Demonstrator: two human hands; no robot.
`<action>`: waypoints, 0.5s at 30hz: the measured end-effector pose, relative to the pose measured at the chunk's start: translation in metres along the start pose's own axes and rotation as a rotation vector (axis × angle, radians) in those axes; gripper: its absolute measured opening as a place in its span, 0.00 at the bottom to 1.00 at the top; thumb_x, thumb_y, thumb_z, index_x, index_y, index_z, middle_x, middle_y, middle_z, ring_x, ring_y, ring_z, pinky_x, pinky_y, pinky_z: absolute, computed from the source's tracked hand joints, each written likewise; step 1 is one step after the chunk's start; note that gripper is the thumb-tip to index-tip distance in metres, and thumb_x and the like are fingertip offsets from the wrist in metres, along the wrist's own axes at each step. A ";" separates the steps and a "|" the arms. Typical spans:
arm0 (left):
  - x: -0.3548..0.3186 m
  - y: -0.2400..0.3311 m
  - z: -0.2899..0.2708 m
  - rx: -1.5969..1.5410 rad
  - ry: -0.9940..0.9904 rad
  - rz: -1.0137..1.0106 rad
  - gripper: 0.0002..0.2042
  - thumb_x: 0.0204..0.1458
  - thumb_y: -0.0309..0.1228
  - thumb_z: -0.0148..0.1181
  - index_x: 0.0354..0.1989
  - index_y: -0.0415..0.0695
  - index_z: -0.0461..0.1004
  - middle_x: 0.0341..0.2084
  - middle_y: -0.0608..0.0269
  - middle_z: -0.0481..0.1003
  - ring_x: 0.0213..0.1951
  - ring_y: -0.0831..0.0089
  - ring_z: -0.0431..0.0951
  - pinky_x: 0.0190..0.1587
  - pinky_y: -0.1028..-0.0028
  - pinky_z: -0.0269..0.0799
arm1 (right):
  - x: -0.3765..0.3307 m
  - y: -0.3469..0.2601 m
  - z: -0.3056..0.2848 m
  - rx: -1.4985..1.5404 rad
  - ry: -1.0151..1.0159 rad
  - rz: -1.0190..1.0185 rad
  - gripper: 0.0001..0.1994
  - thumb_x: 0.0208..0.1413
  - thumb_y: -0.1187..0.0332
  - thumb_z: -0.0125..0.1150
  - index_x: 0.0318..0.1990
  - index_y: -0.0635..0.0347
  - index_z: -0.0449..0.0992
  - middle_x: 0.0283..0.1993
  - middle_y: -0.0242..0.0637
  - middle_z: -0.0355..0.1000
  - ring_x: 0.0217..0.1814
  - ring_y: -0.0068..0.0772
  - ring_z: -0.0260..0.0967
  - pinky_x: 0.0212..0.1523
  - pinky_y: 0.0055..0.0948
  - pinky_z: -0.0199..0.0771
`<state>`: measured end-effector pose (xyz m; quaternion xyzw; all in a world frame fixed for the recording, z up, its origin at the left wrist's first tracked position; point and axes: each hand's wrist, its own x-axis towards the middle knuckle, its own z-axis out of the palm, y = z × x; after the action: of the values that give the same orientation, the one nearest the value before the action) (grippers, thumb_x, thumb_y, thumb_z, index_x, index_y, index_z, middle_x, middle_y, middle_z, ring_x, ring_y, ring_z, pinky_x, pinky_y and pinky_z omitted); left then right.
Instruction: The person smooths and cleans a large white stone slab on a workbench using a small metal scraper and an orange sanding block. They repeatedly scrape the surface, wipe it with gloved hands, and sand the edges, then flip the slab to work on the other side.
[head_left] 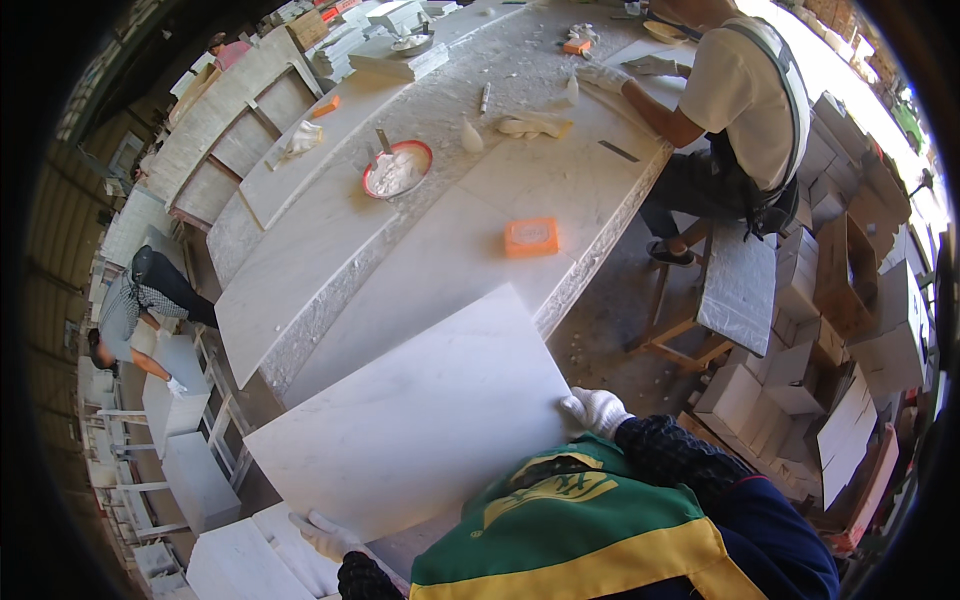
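Observation:
A white marble tile [420, 400] with faint grey veining is held between my two gloved hands, tilted in front of my body. My right hand [597, 411], in a white knit glove, grips its right edge, thumb on the top face. At the tile's near left edge, my left hand [326, 538] is closed on it, its fingers partly hidden. The tile's far corner overlaps the near end of the stone worktable [430, 270]. An orange block [531, 237] lies on the worktable just beyond that corner.
A red-rimmed bowl [397, 170] of white paste, a squeeze bottle [471, 136] and gloves [533, 124] rest on the table. A co-worker [750, 100] sits at its right beside a bench [737, 285]. Cardboard boxes [790, 380] crowd the right; another person [140, 310] bends over slabs at left.

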<state>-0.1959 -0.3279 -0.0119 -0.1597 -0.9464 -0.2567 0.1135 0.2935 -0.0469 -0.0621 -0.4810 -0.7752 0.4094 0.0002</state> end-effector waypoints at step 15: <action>0.018 0.020 -0.006 -0.201 -0.099 -0.283 0.37 0.71 0.60 0.30 0.68 0.38 0.68 0.65 0.44 0.70 0.63 0.46 0.72 0.63 0.52 0.72 | 0.009 -0.057 -0.082 -0.171 0.585 -0.129 0.15 0.59 0.63 0.62 0.51 0.56 0.79 0.48 0.46 0.77 0.51 0.52 0.74 0.54 0.51 0.75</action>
<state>-0.2045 -0.3101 0.0074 -0.0477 -0.9335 -0.3550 0.0129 0.2786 0.0003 0.0258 -0.5265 -0.8029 0.1859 0.2089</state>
